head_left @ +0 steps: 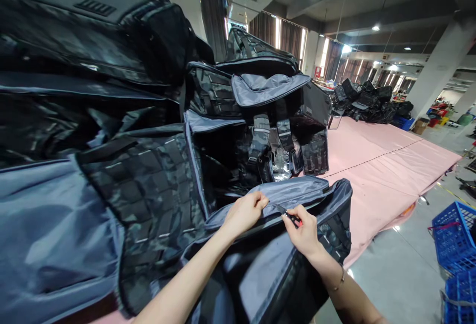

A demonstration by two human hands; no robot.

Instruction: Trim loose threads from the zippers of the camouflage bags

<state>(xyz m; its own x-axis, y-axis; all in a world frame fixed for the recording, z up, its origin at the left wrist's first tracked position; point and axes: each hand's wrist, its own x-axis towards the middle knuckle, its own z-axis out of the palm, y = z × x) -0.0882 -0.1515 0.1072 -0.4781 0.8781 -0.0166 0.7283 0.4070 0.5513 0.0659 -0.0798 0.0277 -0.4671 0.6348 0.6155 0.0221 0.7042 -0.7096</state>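
One hand, the left (pixel 243 211), has its fingertips pinched together at the smooth blue-grey lining (pixel 297 189) of an open bag (pixel 333 237); from my remote view I cannot tell whether cloth or thread lies between them. My right hand (pixel 305 231) is just beside it, apart, its fingers closed around a small cutting tool (pixel 287 214) with a slim, dark blade and a touch of red on the handle. The blade points left, toward the left fingertips. A thin bracelet (pixel 341 282) circles the right wrist. I see the bag near, mid-scene, its soft mouth spread and its right side patterned in dark camouflage. To the left is a boxy camouflage bag (pixel 156 190) with flat rows of webbing, beside a broad, wrinkled blue-grey fabric panel (pixel 52 239). Beyond the hands, more bags (pixel 215 91) lie stacked, shiny, crinkled silver material (pixel 280 162) among their straps. At right, smooth pink covers the tabletop (pixel 375 153), near openwork blue plastic baskets (pixel 451 234).
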